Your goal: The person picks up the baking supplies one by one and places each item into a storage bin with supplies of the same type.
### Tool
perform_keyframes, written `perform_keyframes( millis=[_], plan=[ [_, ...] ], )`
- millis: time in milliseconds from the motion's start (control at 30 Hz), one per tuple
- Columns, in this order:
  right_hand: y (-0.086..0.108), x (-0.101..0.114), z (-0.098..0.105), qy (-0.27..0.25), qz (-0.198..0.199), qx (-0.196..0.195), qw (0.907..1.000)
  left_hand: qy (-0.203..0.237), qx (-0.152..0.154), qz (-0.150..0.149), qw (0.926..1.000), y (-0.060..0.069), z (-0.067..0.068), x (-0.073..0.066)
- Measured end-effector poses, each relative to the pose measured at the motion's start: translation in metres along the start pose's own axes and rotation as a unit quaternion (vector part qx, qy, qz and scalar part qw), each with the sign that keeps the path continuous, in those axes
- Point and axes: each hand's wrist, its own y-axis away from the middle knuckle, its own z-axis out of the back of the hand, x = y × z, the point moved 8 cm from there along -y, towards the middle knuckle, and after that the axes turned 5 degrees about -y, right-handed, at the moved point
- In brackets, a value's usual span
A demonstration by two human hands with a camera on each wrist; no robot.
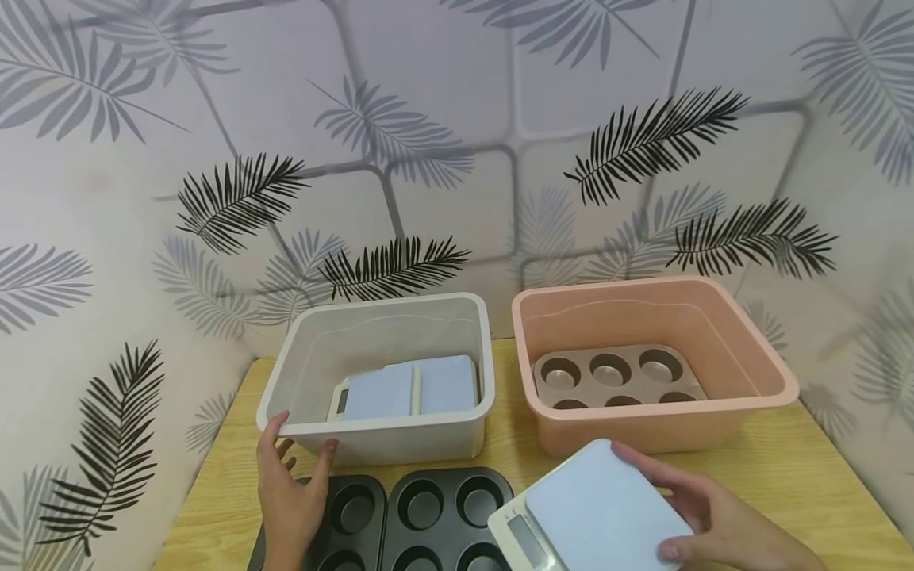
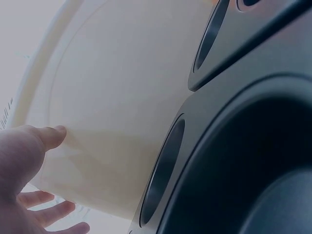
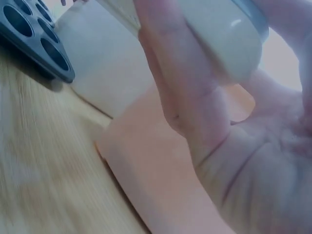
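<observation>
A kitchen scale (image 1: 607, 507) with a pale blue top and a small display is gripped at its right side by my right hand (image 1: 721, 519), in front of the pink bin. The right wrist view shows the fingers (image 3: 190, 87) against the scale's cream edge (image 3: 224, 39). My left hand (image 1: 293, 500) is at the front left corner of the white bin (image 1: 407, 436), a fingertip at the rim and the thumb by the front wall. In the left wrist view that hand (image 2: 29, 170) has its fingers spread beside the bin wall (image 2: 112, 97). Two similar scales (image 1: 378, 392) (image 1: 448, 385) lie inside the white bin, overlapping.
Two dark muffin pans (image 1: 366, 547) (image 1: 448, 533) lie side by side before the white bin. The pink bin (image 1: 643, 428), at the right, holds a brown muffin pan (image 1: 589, 390). Behind the wooden table (image 1: 207, 507) stands a leaf-patterned wall.
</observation>
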Motion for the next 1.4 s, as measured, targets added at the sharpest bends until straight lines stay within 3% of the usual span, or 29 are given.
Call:
perform_keyframes(
  millis=[233,633,867,967,1167,1400],
  plan=[
    [-0.008,0.014,-0.006,0.072,0.063,0.019,0.9952,0.008,0.000,-0.003,1.0000,0.000,-0.001,0.000],
    [-0.018,0.031,-0.016,0.083,0.124,0.034,0.9882,0.003,-0.004,-0.003,1.0000,0.000,0.000,0.001],
    [-0.023,0.048,-0.025,0.134,0.174,0.015,0.9755,0.002,-0.004,-0.006,1.0000,0.000,0.000,0.000],
    [-0.026,0.054,-0.026,0.138,0.177,-0.008,0.9746,0.000,-0.003,-0.008,1.0000,0.000,-0.001,0.000],
    [-0.036,0.062,-0.029,0.108,0.144,-0.048,0.9825,-0.004,-0.002,-0.008,1.0000,0.001,-0.001,0.001],
    [-0.058,0.083,-0.043,0.106,0.160,-0.037,0.9807,-0.002,-0.003,-0.006,1.0000,-0.001,-0.002,0.003]
  ],
)
